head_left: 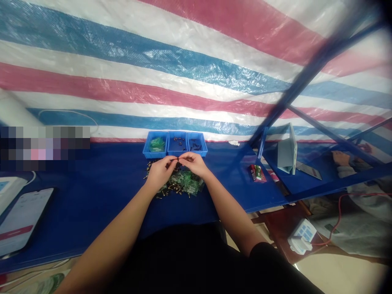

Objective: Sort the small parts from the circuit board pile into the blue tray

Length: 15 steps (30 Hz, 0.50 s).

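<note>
Above a loose pile on the blue table [113, 196], my left hand [159, 173] and my right hand [195, 164] meet fingertip to fingertip. Both are closed in a pinch around something small and dark, too tiny to name. The pile below holds translucent green plastic pieces [192, 185] and brass-coloured screw-like parts [167, 190]. Just behind my hands stand three blue bins in a row. Green pieces fill part of the left bin [153, 155]; the middle bin [172, 141] has a few small brownish parts, and the right bin [200, 153] several dark ones.
A phone [26, 218] lies at the left, beside a white device [10, 188]. To the right are a small red-green box [257, 173], a blue metal frame post [277, 106] and a tablet in a stand [288, 151]. Another person's hand [340, 158] rests beyond the frame.
</note>
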Motion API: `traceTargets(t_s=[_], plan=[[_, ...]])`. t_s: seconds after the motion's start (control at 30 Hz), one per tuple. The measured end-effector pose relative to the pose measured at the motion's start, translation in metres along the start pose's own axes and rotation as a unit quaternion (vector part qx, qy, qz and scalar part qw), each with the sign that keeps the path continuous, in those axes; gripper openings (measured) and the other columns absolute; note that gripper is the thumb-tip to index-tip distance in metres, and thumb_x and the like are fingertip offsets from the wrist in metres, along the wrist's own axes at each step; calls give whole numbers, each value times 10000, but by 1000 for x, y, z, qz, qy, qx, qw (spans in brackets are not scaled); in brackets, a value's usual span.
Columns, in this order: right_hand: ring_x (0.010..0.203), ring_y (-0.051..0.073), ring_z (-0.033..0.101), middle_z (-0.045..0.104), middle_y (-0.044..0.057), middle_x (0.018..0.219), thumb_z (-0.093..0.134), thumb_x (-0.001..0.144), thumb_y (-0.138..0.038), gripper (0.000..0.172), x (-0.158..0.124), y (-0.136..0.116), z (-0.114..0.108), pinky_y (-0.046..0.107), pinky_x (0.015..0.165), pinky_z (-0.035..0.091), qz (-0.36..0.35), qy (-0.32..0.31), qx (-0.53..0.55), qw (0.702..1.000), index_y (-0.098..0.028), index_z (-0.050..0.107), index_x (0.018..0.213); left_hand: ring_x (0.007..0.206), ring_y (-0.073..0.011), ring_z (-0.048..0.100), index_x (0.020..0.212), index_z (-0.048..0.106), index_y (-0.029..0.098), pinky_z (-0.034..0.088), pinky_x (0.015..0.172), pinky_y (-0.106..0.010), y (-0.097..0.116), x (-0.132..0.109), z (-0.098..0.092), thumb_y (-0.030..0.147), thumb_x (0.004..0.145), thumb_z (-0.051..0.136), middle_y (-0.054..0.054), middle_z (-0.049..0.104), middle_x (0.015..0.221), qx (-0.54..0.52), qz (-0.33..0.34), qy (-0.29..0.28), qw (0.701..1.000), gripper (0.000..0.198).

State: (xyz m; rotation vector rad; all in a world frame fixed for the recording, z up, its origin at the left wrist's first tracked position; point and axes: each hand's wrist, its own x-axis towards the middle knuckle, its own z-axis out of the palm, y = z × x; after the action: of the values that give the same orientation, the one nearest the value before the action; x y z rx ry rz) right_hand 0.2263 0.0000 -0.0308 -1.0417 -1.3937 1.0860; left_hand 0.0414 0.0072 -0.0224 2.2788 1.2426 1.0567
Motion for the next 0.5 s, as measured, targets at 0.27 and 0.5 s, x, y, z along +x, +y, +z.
traceTargets(t_s=[0.27, 0.5], plan=[[698, 140, 622, 703, 51, 866, 688, 769, -429, 303, -4, -4, 1, 275, 669, 513, -32, 17, -51, 998, -179, 703, 940, 630, -132, 608, 958, 675, 210, 423, 625, -226, 4, 0, -2, 452, 927, 461, -5, 698, 758, 14, -8, -2, 1000, 325], [696, 153, 623, 714, 58, 831, 691, 759, -423, 284, -4, -5, 4, 281, 648, 503, -47, 62, -69, 995, -171, 718, 889, 620, -125, 612, 1070, 652, 230, 433, 634, -220, -1, 0, 0, 446, 914, 492, 10, 693, 757, -22, -18, 7, 1000, 310]])
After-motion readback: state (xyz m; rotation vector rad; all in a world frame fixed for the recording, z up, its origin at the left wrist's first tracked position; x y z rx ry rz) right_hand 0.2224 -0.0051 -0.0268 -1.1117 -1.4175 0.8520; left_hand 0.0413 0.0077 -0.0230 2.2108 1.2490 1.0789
